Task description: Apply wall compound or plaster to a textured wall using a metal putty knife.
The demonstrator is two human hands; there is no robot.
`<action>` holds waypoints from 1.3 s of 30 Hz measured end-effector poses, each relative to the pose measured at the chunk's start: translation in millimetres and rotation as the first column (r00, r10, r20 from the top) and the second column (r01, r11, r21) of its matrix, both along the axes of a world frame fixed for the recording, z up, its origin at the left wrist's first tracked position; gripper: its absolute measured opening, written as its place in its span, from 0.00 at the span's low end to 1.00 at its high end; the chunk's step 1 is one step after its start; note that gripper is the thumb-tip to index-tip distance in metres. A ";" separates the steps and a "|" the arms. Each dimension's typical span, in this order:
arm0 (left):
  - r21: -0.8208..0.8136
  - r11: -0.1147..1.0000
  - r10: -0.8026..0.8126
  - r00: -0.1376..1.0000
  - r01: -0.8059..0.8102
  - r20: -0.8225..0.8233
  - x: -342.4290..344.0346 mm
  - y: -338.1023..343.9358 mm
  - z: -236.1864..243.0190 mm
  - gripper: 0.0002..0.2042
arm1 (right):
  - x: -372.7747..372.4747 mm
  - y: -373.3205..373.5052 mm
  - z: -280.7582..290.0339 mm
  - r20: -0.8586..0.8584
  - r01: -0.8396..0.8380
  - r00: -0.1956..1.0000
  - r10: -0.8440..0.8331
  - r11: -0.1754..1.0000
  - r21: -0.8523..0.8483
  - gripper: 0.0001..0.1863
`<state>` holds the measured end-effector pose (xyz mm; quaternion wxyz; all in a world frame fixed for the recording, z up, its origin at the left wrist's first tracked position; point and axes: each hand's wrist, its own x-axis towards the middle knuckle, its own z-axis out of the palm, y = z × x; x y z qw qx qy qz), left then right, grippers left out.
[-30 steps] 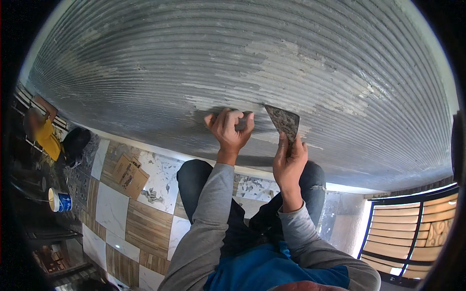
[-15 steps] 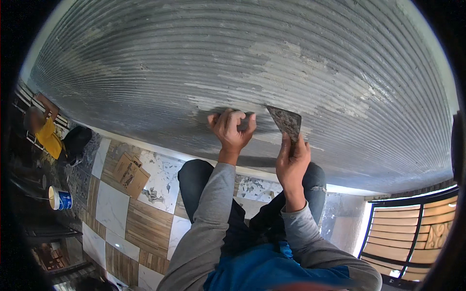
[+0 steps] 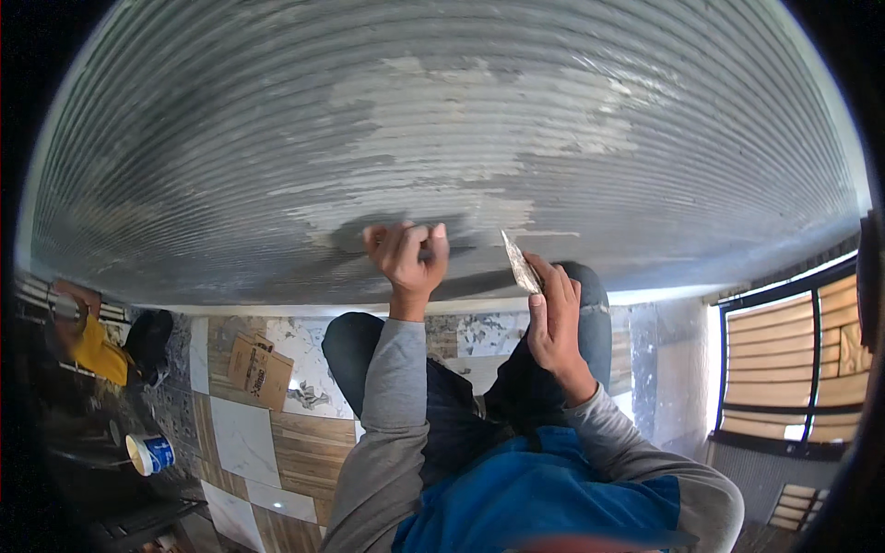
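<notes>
My left hand (image 3: 410, 258) is raised at the grey ridged wall surface (image 3: 221, 157), beside a pale smeared patch (image 3: 433, 111). Its fingers are curled and slightly blurred; whether they hold anything is hidden. My right hand (image 3: 555, 327) grips a small, mortar-crusted trowel blade (image 3: 521, 263), now seen nearly edge-on, with its tip pointing up toward the wall. Whether the tip touches the surface I cannot tell.
At the far left another person in a yellow top (image 3: 106, 355) is by a railing, above a white bucket (image 3: 147, 453). Flattened cardboard (image 3: 258, 369) lies on the mixed tile floor (image 3: 240, 433). A barred window or gate (image 3: 765, 350) is at the right.
The view has shifted along the wall. My right hand has turned the trowel from showing its broad face to nearly edge-on and lowered it. My left hand has moved slightly left and down.
</notes>
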<state>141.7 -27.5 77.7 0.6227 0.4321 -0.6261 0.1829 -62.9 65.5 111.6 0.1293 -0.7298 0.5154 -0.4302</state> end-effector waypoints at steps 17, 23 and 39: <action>0.308 0.946 -0.136 0.985 0.099 0.101 -82.5 20.6 -21.2 0.07 | -98.4 56.7 -72.7 -0.179 0.364 0.918 -0.353 0.931 0.033 0.22; 0.099 0.990 0.059 0.931 -0.101 0.360 -62.6 6.1 -11.5 0.09 | -95.8 53.3 -72.7 -0.158 0.385 0.917 -0.366 0.916 0.110 0.21; 0.079 0.996 -0.009 0.862 -0.036 0.506 -59.5 -7.5 -18.7 0.04 | -98.4 52.5 -68.6 -0.141 0.385 0.917 -0.374 0.921 0.064 0.21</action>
